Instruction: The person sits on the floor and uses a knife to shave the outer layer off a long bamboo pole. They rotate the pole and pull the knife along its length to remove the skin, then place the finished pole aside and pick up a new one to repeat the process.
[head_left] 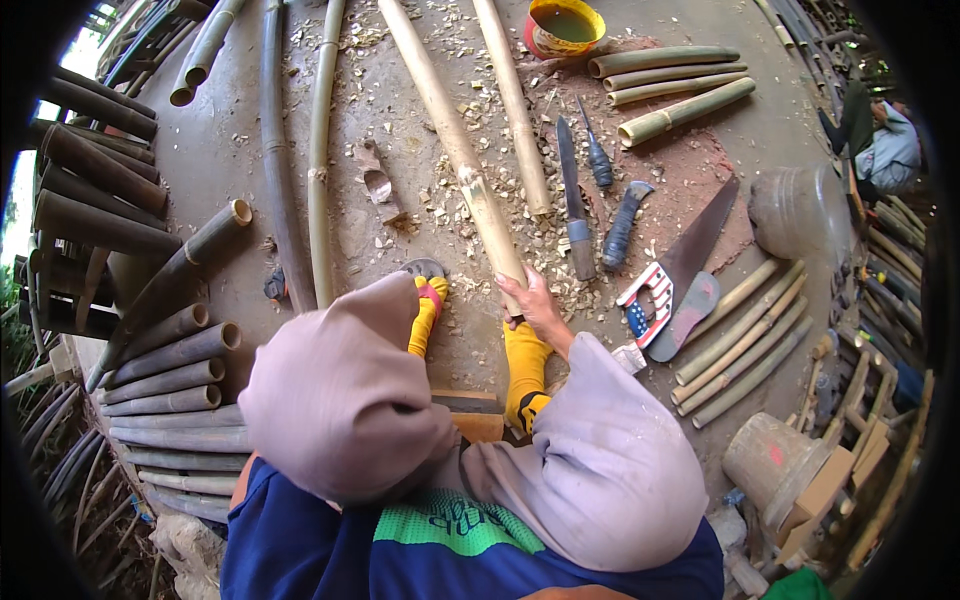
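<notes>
My right hand (540, 308) closes around the near end of a long, pale bamboo pole (465, 160). The pole slopes away from between my feet toward the far side. A scraped patch marks its surface around a node. No part of my left hand shows; my knees and clothing cover much of the near area. Right of the pole lie a long-bladed knife (570, 190), a thin pointed tool with a wrapped handle (598, 155) and a dark wrapped handle (627, 225). Farther right is a handsaw (695, 240) with a patterned grip.
Another peeled pole (515, 110) and darker poles (275, 150) lie on the floor among wood chips. Short bamboo lengths sit right (690, 115) and left (175, 365). A red-and-yellow bucket of liquid (535, 45) stands at the far side; a person (888, 148) is at far right.
</notes>
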